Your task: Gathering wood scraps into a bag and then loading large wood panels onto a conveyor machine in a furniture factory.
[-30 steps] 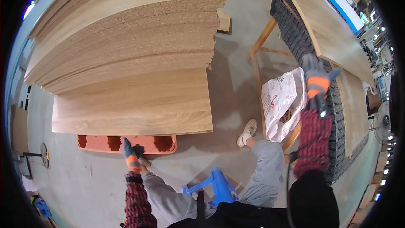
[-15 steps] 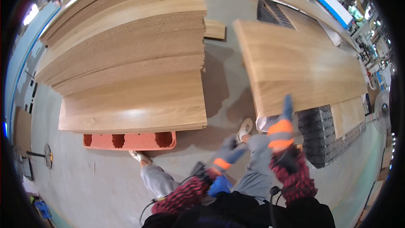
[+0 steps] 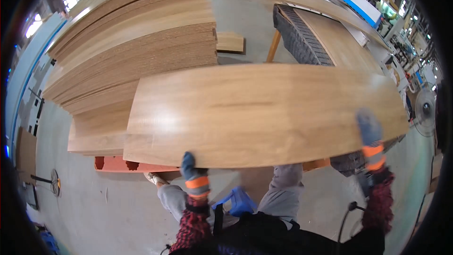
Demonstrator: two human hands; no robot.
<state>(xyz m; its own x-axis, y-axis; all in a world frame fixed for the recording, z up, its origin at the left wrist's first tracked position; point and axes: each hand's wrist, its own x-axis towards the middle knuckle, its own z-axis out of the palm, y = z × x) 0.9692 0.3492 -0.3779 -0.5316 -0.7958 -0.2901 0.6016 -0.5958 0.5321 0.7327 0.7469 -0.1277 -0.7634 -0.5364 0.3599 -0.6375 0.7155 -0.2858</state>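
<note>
A long wood-grain board (image 3: 264,113) lies across in front of me, its left end over the near part of the left stack of boards (image 3: 155,52). My left hand (image 3: 192,172), in a dark glove with orange and grey bands, grips the board's near edge left of its middle; the fingers underneath are hidden. My right hand (image 3: 370,130), gloved alike, rests on the top face near the board's right end. Its fingers look stretched out, though motion blurs them.
An orange-red base with holes (image 3: 113,164) sits under the left stack. At right stand a dark ribbed support (image 3: 311,38) with another board (image 3: 344,38) and a dark block (image 3: 347,163). A fan (image 3: 425,108) is at the far right, a blue object (image 3: 239,201) between my legs.
The board has swung from the right to lie crosswise before me, reaching the left stack. My left hand has come up to its near edge; my right hand has moved right along it.
</note>
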